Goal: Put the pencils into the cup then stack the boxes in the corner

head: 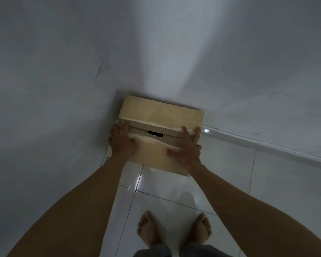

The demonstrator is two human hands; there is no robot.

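Observation:
A tan cardboard box (pixel 161 112) sits pushed into the corner where two grey walls meet. Its top flaps are closed, with torn tape along the middle seam. My left hand (pixel 121 140) lies on the box's left side, fingers spread over the seam. My right hand (pixel 186 148) grips the right side, fingers wrapped over the top and edge. A sliver of something pale shows under the box's left edge; I cannot tell whether it is another box. No pencils or cup are in view.
White glossy floor tiles (pixel 221 171) spread to the right and toward me. A pale skirting strip (pixel 267 145) runs along the right wall. My bare feet (pixel 174 230) stand just behind the box.

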